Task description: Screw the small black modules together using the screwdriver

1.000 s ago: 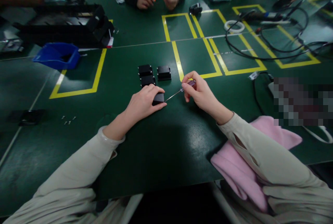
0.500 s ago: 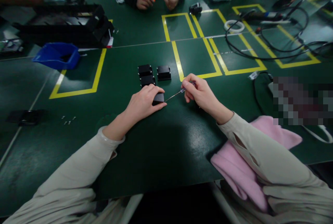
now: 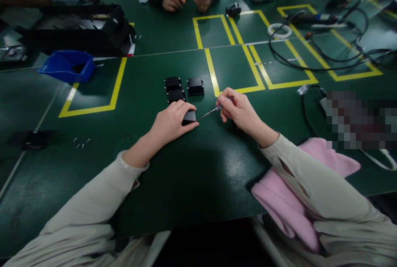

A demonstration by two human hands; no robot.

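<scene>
Your left hand (image 3: 169,124) pressed down on a black box (image 3: 188,117) mid-counter (image 3: 192,184), well clear of every edge; your right hand (image 3: 238,112) pinched a screwdriver (image 3: 211,112), tip touching the box, beside 3 more boxes (image 3: 182,87).

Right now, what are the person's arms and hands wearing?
Both arms wear long, loose sleeves of pale beige cloth, creased and baggy, ending at the wrists. The left sleeve has a plain rounded cuff; the right sleeve shows small slits or folds along its side. The left hand and right hand are bare: no gloves, and no rings or watch that I can see.
</scene>
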